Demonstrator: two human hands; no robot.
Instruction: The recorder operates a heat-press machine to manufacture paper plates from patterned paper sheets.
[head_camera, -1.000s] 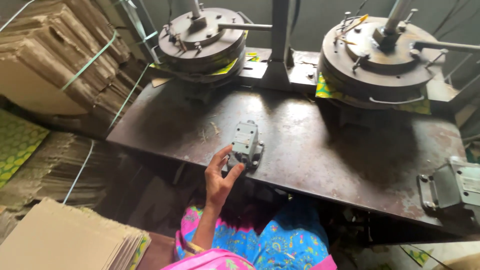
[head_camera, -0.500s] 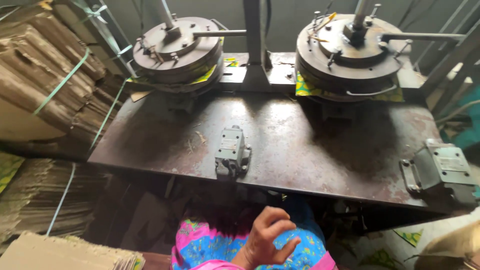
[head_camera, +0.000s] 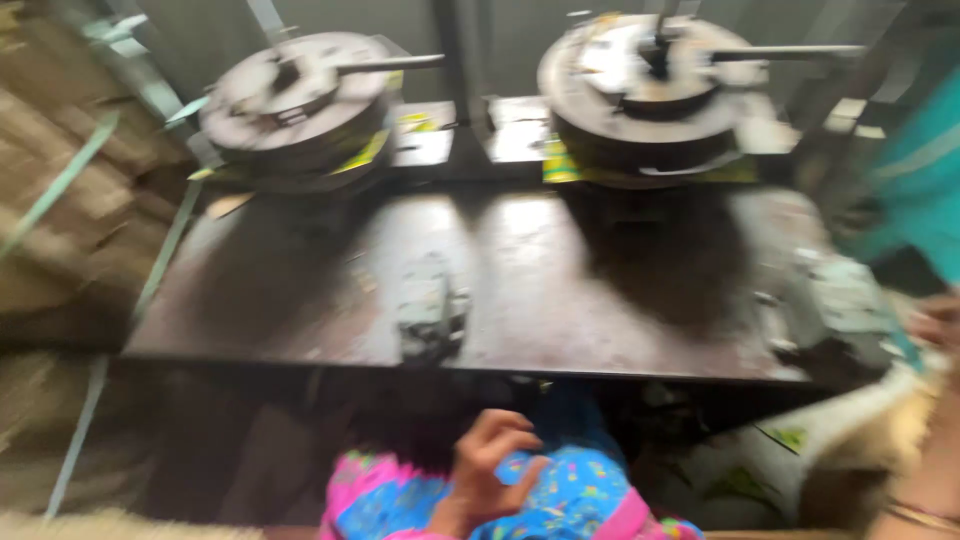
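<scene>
The view is blurred by motion. My left hand (head_camera: 492, 468) rests low over my lap on bright pink and blue patterned cloth (head_camera: 560, 500), its fingers loosely curled and holding nothing. It sits below the front edge of a dark metal machine table (head_camera: 560, 290). A small grey switch box (head_camera: 428, 305) stands on the table just above the hand, untouched. Two round metal press heads, left (head_camera: 298, 100) and right (head_camera: 655, 90), stand at the back. My right hand is not visible.
Stacks of brown card bound with green straps (head_camera: 60, 200) fill the left side. A second grey box (head_camera: 845, 300) sits at the table's right end. A person in teal cloth (head_camera: 925, 180) stands at the right edge, with a pale sack (head_camera: 860, 440) below.
My left hand has left the grey switch box and dropped to my lap. The camera has swung, and the view has turned blurry.
</scene>
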